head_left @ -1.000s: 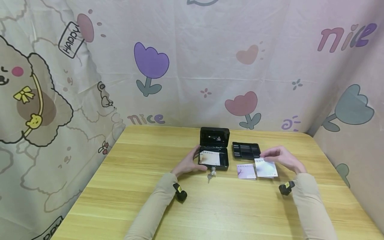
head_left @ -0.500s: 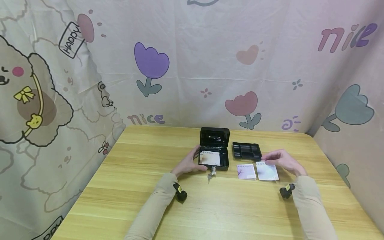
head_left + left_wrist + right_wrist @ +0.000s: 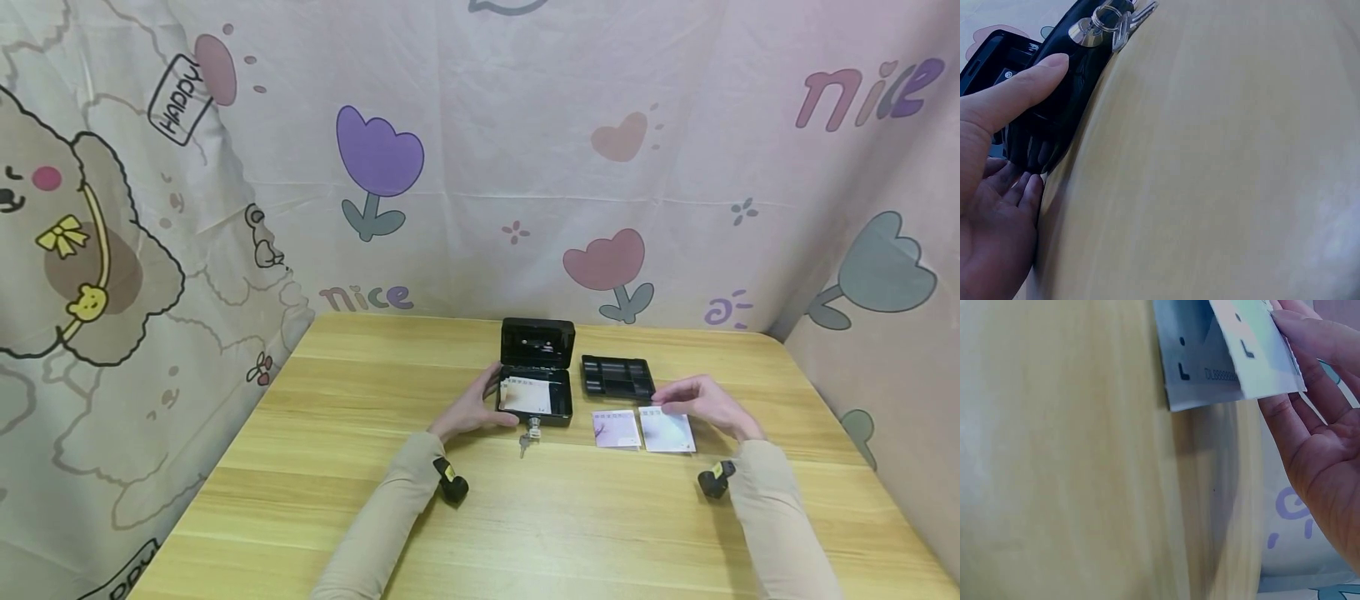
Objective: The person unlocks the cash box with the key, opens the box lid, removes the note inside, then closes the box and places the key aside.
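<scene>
A black cash box (image 3: 561, 402) stands with its lid (image 3: 537, 343) raised; several pale banknotes (image 3: 527, 397) lie inside. My left hand (image 3: 474, 407) grips the box's left front corner, thumb on the front (image 3: 1050, 72) and fingers along the side. Right of the box, my right hand (image 3: 705, 402) pinches the far edge of a pale bluish banknote (image 3: 667, 431). In the right wrist view, that upper banknote (image 3: 1260, 353) tilts above another banknote (image 3: 1194, 369) lying beneath it. A purple banknote (image 3: 617, 429) rests on the table just left of it.
A black compartment tray (image 3: 617, 379) lies behind the loose banknotes, right of the box. Keys (image 3: 524, 446) hang from the lock (image 3: 534, 428) on the box's front. A patterned cloth (image 3: 465, 167) hangs behind the wooden table (image 3: 570, 517).
My right hand has come slightly nearer, bringing the bluish banknote down over the one beneath. The left hand and the cash box have stayed in place.
</scene>
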A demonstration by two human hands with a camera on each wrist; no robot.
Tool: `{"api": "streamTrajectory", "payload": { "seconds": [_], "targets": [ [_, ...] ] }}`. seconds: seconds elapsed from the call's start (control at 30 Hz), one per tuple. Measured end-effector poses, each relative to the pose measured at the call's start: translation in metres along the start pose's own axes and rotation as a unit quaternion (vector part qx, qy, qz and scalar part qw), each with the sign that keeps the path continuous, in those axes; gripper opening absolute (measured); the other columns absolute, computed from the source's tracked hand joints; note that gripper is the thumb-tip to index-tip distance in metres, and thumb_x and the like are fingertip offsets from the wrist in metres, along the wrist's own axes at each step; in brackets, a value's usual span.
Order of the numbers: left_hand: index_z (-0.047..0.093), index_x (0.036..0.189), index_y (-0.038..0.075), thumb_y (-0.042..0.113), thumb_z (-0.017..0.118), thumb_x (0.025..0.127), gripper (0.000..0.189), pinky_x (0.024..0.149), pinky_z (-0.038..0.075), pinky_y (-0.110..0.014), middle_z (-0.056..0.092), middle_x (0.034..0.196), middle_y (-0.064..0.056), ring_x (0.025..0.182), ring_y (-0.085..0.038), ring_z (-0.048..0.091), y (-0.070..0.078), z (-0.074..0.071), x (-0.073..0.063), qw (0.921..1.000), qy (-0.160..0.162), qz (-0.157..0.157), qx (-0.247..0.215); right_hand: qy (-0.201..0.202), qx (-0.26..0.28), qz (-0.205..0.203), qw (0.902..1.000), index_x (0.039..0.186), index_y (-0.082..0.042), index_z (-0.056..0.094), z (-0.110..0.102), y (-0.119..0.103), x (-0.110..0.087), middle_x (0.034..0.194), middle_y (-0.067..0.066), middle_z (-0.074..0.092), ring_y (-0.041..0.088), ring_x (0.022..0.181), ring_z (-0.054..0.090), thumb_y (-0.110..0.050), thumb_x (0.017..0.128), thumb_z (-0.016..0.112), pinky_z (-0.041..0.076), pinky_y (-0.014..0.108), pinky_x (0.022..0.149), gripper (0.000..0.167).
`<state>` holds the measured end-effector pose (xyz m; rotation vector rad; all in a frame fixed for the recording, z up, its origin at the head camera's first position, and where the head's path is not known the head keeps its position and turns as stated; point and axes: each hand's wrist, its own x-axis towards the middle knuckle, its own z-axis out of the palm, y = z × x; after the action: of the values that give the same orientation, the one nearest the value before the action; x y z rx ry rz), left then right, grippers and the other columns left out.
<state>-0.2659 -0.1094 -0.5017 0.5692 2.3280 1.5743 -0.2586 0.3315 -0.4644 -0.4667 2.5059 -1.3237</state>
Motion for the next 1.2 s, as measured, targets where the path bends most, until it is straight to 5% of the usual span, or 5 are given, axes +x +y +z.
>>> {"api": "streamTrajectory", "payload": {
  "seconds": [0.33, 1.2],
  "targets": [
    [0.007, 0.162, 0.005, 0.018, 0.087, 0.078, 0.117, 0.128, 0.023, -0.050, 0.012, 0.169, -0.019, 0.154, -0.040, 0.024, 0.0011, 0.0001, -0.0009, 1.0000, -0.001, -0.002, -0.002, -0.004, -0.006, -0.001, 1.0000, 0.116, 0.009, 0.068, 0.0019, -0.0007, 0.0007, 0.116, 0.027, 0.072, -0.002, 0.093, 0.067, -0.008, 0.089, 0.071, 0.056, 0.016, 0.084, 0.032],
    [0.007, 0.162, 0.003, 0.017, 0.086, 0.079, 0.116, 0.129, 0.022, -0.048, 0.012, 0.169, -0.019, 0.154, -0.038, 0.024, 0.0055, 0.0000, -0.0030, 1.0000, 0.000, -0.002, 0.002, 0.043, -0.012, 0.025, 0.9987, 0.116, 0.006, 0.069, 0.0038, 0.0001, -0.0008, 0.115, 0.023, 0.073, -0.001, 0.094, 0.067, -0.013, 0.092, 0.071, 0.052, 0.013, 0.085, 0.031]
  ]
}}
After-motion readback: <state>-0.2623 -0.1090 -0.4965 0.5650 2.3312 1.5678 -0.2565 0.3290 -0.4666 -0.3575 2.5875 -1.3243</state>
